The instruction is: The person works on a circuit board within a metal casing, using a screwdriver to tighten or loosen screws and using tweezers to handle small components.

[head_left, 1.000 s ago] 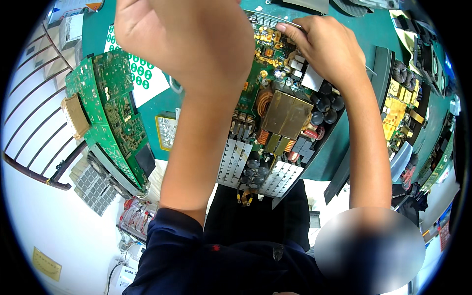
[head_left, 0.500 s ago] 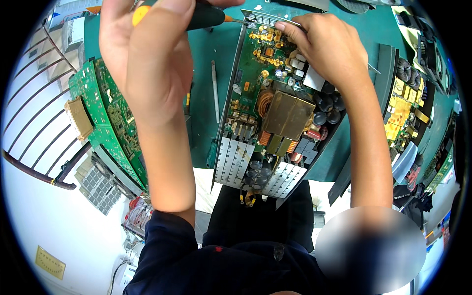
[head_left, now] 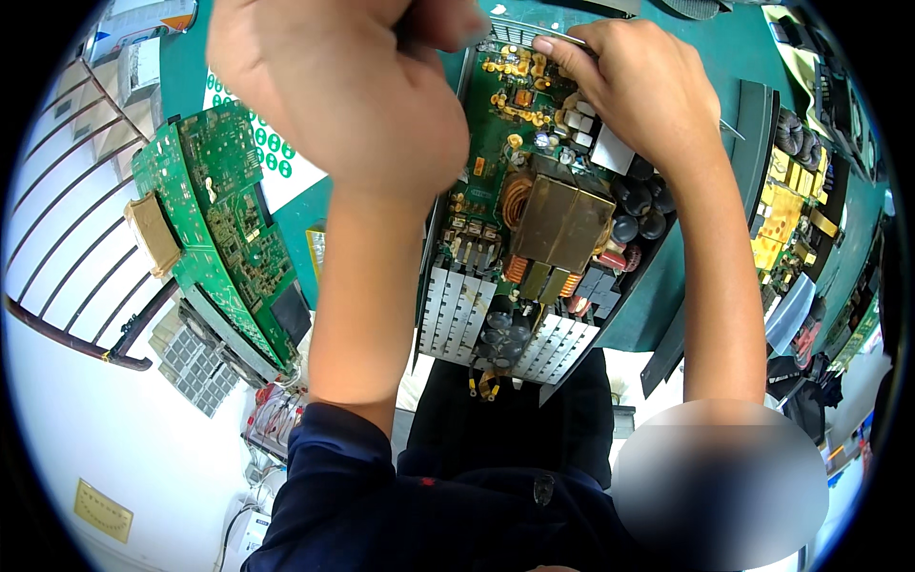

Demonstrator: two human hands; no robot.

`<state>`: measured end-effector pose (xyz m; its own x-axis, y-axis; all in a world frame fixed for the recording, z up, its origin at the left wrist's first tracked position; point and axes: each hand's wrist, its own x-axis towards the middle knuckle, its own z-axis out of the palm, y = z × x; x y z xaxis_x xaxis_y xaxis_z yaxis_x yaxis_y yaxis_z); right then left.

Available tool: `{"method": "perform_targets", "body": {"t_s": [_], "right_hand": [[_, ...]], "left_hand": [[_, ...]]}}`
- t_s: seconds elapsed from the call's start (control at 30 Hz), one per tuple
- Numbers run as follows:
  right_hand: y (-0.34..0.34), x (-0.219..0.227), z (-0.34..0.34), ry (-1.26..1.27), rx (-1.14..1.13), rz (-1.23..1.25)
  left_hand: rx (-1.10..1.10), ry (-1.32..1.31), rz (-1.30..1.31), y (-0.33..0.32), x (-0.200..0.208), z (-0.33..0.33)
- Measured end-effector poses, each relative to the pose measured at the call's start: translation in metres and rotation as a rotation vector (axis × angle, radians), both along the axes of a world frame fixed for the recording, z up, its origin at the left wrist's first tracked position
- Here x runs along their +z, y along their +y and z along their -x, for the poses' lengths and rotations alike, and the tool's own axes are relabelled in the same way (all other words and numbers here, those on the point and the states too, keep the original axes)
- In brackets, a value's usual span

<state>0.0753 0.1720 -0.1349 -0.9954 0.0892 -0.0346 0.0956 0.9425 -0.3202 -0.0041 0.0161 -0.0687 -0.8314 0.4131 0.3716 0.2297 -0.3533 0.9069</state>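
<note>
An open power supply unit [head_left: 564, 224] lies in front of me, its green circuit board crowded with capacitors, copper coils and a large brown transformer. Over its far left corner is my left hand [head_left: 353, 105], blurred and curled, with its fingertips cut off by the top edge. The screwdriver it gripped is almost wholly hidden now; only a dark patch shows between the fingers. My right hand [head_left: 643, 91] grips the perforated metal end plate [head_left: 522, 34] at the far side, thumb inside the casing and fingers beyond it.
A large green circuit board [head_left: 205, 219] stands at the left beside a white sheet with green circles [head_left: 276, 153]. Right of the unit is another opened casing [head_left: 777, 214] with yellow parts. A metal railing [head_left: 71, 324] curves at the far left. The unit's near end overhangs my lap.
My left hand has swung right and turned over, uncovering the white sheet and taking the screwdriver out of sight. My right hand keeps its hold; the unit has barely shifted.
</note>
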Motion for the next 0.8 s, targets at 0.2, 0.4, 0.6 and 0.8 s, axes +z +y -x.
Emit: {"method": "perform_targets", "body": {"t_s": [0.2, 0.4, 0.6, 0.8], "right_hand": [[0.001, -0.002, -0.002, 0.005, -0.021, -0.004], [-0.002, -0.002, 0.000, 0.011, -0.023, 0.017], [-0.001, 0.000, -0.001, -0.009, -0.033, 0.019], [-0.003, 0.002, 0.000, -0.027, -0.045, 0.042]], "left_hand": [[-0.284, 0.192, -0.069, -0.029, -0.013, 0.030], [-0.151, 0.098, -0.125, -0.038, -0.021, 0.014], [-0.191, 0.130, -0.104, -0.045, -0.026, 0.016], [-0.112, 0.067, -0.163, -0.044, -0.029, -0.004]]}}
